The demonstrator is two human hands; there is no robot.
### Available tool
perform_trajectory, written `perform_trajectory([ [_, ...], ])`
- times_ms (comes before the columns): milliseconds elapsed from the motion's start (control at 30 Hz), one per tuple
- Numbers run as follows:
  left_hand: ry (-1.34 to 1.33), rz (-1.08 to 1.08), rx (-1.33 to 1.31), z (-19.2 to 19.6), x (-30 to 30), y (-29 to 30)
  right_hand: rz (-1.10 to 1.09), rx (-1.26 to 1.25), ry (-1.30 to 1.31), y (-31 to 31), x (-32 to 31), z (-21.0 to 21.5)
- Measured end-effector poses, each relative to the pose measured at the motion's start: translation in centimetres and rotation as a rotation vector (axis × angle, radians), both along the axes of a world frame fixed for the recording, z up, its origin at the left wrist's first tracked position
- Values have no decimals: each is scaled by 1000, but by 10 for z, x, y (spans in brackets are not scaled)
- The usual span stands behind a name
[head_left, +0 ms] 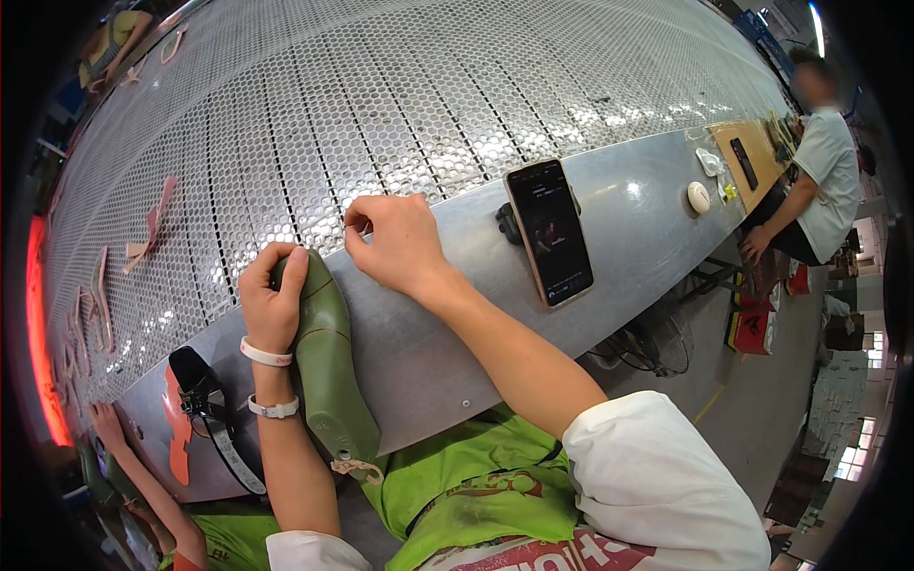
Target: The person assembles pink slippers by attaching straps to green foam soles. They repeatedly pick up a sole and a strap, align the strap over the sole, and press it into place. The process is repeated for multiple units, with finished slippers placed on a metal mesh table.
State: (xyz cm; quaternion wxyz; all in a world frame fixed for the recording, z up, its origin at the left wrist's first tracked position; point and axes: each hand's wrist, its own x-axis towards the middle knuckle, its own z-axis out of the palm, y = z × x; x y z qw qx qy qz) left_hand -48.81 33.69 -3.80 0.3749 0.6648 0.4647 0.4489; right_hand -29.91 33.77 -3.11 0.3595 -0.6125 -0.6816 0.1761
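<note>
My left hand (pixel 269 303) is closed around the upper end of a green shoe last (pixel 328 357), its thumb lying along the top. The last slants down toward my lap, over the bench's near edge, and a beige loop of cord or strap (pixel 358 467) hangs at its lower end. My right hand (pixel 400 246) is raised just right of the last, with thumb and fingers curled together in a pinch. Whatever it may hold is too small or hidden to make out. It does not touch the last.
A phone (pixel 550 233) leans on a stand on the metal bench (pixel 628 195); a round white object (pixel 698 198) lies farther right. Beyond runs a mesh conveyor (pixel 381 105) with shoe pieces (pixel 155 224). At left are a black strapped device (pixel 195 381) and a co-worker's arm (pixel 152 485). Another person (pixel 824 181) sits right.
</note>
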Motion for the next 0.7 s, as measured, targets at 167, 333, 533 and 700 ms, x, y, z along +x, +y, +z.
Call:
perform_trajectory([
  [167,-7,4,-12,0,0,-1,1,-1,-8,-1,0,0],
  [333,8,-7,-9,2,1,-1,1,6,-4,-2,2,0],
  [533,7,0,-3,2,0,-2,7,4,-10,-1,1,1],
  [700,9,-9,-30,3,-4,-1,11,19,4,0,-3,0],
])
